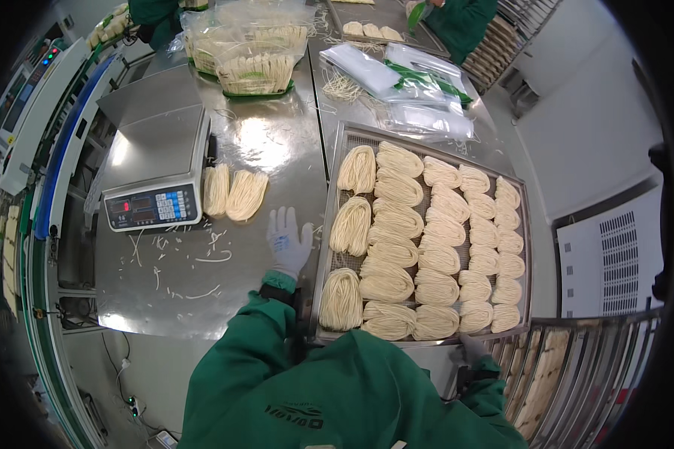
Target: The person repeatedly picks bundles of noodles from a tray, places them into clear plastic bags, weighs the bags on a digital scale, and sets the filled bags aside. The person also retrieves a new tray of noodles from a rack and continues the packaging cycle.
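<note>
My left hand (288, 243), in a pale glove, lies flat on the steel table with its fingers spread and nothing in it. Just right of it is a metal mesh tray (335, 176) carrying rows of folded noodle bundles (386, 280). At the tray's front rim, my gloved right hand (472, 349) grips the edge; its fingers are partly hidden. Two noodle bundles (236, 194) lie on the table beyond my left hand. They rest against the right side of a digital weighing scale (153, 176), whose plate is bare.
Filled noodle bags (254, 71) stand at the back, beside flat plastic bags (419, 86). Noodle scraps (195, 258) litter the table. A blue-belted conveyor (64, 165) runs along the left. Two people in green sleeves (464, 26) work at the far side. A rack (547, 374) stands at lower right.
</note>
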A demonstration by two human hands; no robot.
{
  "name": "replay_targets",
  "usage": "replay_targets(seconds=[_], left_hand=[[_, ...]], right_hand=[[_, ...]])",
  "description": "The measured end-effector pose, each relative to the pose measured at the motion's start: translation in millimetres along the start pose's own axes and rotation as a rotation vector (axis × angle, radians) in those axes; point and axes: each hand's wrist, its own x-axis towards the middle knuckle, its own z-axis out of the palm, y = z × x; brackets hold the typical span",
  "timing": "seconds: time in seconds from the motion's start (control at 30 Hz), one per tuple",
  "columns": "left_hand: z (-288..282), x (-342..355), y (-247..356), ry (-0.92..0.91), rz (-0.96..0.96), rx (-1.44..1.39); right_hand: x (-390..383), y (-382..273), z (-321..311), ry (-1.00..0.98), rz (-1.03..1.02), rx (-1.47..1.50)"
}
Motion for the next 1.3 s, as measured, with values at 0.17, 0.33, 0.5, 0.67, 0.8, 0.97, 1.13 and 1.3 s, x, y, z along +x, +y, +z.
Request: replay_targets(seconds=[0.17, 0.33, 0.5, 0.67, 0.8, 0.97, 1.13, 1.3], left_hand=[[25, 10, 18, -0.19, -0.024, 0.281], [24, 19, 38, -0.132, -0.09, 0.327], [13, 16, 35, -0.219, -0.229, 0.149], [23, 14, 43, -0.217, -0.287, 0.21], [34, 10, 43, -0.186, -0.258, 0.222], [35, 4, 36, -0.199, -0.244, 0.201], [20, 25, 39, -0.202, -0.283, 0.094], [-6, 61, 59, 0.079, -0.862, -1.439]], right_hand=[[25, -309, -60, 0.531, -1.137, -0.615], [43, -625, 66, 0.429, -1.554, -0.491], [106, -772, 177, 0.358, -1.717, -0.605], [191, -841, 182, 0.62, -1.806, -1.103], [148, -854, 155, 0.742, -1.631, -0.649], [0, -780, 123, 0.577, -2.129, -0.581], [-57, -628, 150, 0.452, -2.304, -0.218], [-55, -463, 233, -0.534, -1.595, -0.15]])
